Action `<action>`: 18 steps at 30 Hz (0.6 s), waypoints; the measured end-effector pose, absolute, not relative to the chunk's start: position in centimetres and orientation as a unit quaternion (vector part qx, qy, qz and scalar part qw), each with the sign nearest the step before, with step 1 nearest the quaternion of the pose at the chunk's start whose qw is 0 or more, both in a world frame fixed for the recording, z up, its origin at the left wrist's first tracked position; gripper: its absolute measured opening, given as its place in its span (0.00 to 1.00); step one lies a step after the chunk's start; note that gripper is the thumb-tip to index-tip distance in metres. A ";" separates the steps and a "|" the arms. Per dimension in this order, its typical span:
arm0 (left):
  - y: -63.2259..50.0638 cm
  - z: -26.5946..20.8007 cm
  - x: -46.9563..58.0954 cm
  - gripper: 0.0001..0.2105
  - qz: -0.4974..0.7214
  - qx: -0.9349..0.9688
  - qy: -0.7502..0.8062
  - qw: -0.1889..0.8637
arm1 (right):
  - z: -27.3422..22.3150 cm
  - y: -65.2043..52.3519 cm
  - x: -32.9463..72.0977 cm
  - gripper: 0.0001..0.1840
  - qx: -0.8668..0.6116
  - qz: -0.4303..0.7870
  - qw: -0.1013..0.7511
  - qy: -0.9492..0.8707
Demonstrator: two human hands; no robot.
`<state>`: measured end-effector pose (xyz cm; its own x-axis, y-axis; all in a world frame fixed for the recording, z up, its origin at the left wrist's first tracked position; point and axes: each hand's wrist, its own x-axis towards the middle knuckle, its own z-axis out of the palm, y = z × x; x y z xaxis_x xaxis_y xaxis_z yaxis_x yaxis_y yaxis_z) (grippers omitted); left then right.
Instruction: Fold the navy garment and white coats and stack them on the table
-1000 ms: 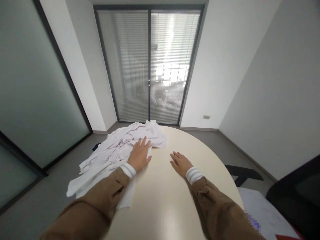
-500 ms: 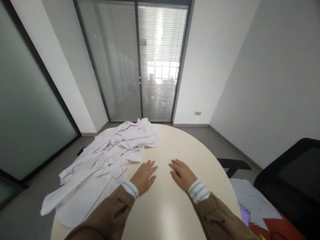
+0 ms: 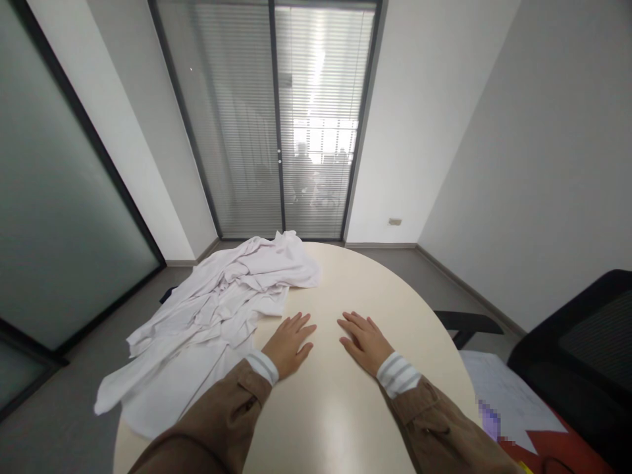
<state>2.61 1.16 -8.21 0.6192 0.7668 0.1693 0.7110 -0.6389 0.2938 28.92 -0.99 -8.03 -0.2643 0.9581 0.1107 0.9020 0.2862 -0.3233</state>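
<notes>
Partly, the left sleeve (image 3: 222, 421) hides the crumpled white cloth (image 3: 222, 296).

One camera, worn on the person's head, looks from behind and above the left fingers (image 3: 296, 324) and right fingers (image 3: 352, 326), facing forward and down. It sits near enough that both brown sleeves (image 3: 434, 421) run in from the bottom edge, behind the fingers. Its wide view takes in the tabletop (image 3: 320, 408) around them and reaches the glazed door (image 3: 247, 145) well beyond.
</notes>
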 end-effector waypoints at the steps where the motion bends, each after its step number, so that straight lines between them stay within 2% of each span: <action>1: 1.1 -8.2 2.6 0.21 0.139 0.894 0.414 0.100 | -8.0 -1.0 28.9 0.27 -0.589 0.097 0.142 -0.790; 8: 1.0 -8.0 2.6 0.21 0.130 0.893 0.417 0.105 | -8.2 -1.1 28.9 0.28 -0.593 0.088 0.129 -0.790; 18: 1.7 -8.2 3.2 0.24 0.150 0.876 0.454 0.067 | -7.9 0.7 28.1 0.35 -0.599 0.077 0.107 -0.790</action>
<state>3.25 1.74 -8.19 0.5432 0.8150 0.2019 0.7746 -0.5792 0.2540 28.07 0.74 -7.93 -0.2589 0.9629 0.0757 0.9300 0.2697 -0.2497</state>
